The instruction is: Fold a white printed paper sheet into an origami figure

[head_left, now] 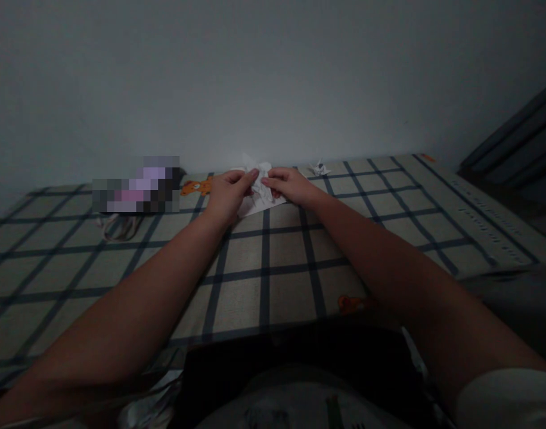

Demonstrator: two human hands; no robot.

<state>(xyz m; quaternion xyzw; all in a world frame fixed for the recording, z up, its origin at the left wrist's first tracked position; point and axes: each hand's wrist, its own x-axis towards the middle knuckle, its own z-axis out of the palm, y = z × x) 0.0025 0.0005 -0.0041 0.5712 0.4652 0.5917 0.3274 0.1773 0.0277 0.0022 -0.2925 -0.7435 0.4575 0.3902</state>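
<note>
A creased white sheet of paper lies on a checked bed sheet close to the wall. My left hand pinches the paper's left side, thumb and fingers closed on it. My right hand grips its right side the same way, fingers pressed onto the folds. Both hands meet over the paper, arms stretched far forward. Part of the paper is hidden under my fingers.
A small folded white paper figure sits further right by the wall. A blurred-out object and a loop of cord lie to the left. An orange bear print marks the sheet. Dark bedding rises at the right.
</note>
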